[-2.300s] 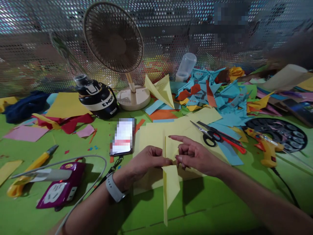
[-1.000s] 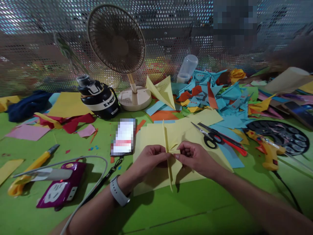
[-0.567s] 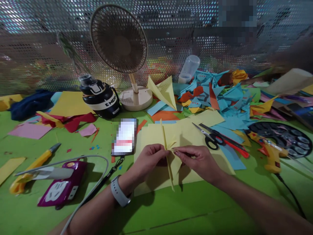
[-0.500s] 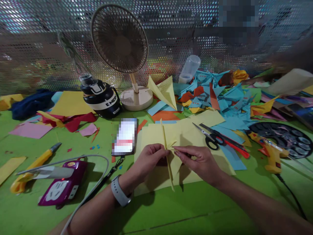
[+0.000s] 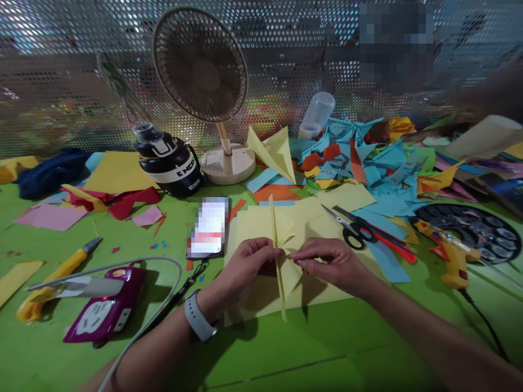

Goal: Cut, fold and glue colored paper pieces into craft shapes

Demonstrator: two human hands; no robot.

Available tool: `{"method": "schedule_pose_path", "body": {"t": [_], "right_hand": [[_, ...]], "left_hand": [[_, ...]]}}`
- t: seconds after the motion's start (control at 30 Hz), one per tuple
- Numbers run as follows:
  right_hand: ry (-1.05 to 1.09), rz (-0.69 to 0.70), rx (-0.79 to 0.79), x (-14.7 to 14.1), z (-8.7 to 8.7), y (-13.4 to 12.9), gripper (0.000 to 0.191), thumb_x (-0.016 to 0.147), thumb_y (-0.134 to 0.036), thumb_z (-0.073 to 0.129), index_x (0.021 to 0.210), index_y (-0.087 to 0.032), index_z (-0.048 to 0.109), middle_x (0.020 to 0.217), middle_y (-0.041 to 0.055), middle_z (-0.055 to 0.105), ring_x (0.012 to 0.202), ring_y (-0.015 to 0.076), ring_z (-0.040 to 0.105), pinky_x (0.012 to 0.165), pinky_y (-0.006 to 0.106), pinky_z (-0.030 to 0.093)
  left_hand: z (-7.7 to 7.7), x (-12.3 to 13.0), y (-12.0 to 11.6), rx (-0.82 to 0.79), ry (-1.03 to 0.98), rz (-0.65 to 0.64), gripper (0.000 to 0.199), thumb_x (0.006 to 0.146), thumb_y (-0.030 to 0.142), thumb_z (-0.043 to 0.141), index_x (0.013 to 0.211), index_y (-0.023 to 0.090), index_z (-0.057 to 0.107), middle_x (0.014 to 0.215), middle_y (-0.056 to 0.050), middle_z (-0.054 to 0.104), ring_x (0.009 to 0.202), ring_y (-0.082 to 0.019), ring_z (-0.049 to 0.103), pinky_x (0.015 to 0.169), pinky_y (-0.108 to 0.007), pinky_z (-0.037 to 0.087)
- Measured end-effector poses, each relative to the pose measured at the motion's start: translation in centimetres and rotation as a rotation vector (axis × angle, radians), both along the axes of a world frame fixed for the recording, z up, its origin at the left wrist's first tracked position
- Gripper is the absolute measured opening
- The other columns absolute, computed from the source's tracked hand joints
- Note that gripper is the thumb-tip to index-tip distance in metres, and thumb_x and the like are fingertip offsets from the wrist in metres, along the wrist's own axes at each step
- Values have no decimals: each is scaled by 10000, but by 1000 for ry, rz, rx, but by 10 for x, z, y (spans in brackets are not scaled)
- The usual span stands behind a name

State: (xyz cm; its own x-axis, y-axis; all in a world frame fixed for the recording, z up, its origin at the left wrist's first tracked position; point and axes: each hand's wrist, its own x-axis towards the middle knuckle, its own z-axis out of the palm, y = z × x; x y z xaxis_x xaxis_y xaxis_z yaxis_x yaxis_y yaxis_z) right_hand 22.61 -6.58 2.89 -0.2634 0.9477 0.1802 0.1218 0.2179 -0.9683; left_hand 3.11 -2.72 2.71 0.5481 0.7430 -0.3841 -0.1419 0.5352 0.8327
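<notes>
A folded yellow paper piece (image 5: 291,277) stands over pale yellow sheets (image 5: 245,305), its long narrow edge toward me. My left hand (image 5: 255,261) pinches this piece near its middle, thumb on the near side. From the other side, my right hand (image 5: 329,261) has thumb and fingertips pressed together at a small inner fold of the same paper. What lies exactly between the right fingertips is too small to make out. Black-handled scissors (image 5: 353,231) lie just beyond the right hand, next to a red-handled tool (image 5: 398,245).
A yellow glue gun (image 5: 457,261) and a black round tray (image 5: 482,228) lie at right. At left are a phone (image 5: 208,228), a purple device (image 5: 106,310) with a grey cable, and a yellow cutter (image 5: 69,267). A fan (image 5: 226,163), a bottle (image 5: 169,163) and blue folded papers (image 5: 368,152) stand behind.
The lower end of the folded paper has swung slightly left. My right hand has shifted a little and its fingers have curled closer together. My left hand keeps its pinch.
</notes>
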Motion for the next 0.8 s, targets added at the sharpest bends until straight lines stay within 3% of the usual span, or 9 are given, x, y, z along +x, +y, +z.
{"method": "schedule_pose_path", "body": {"t": [0.37,0.57,0.8], "right_hand": [[29,64,-82,3,-3,1,173,774,-143,678,895,-219,775,804,30,718,726,120,641,646,242,505],[12,61,-118,3,-4,1,145,771,-177,682,875,-209,777,789,36,717,696,123,628,611,243,492],[31,58,-106,1,-4,0,146,757,-161,669,849,-208,773,807,37,727,733,134,656,677,268,523]], "left_hand": [[2,2,-3,-31,0,12,214,695,254,742,565,165,599,521,39,578,482,-75,503,535,-205,416],[-3,1,-3,-43,-53,10,196,699,278,758,612,155,632,578,16,633,530,-88,571,558,-201,448],[-3,1,-4,-24,8,-30,279,672,340,827,630,137,639,594,8,643,508,-66,541,536,-196,423]]}}
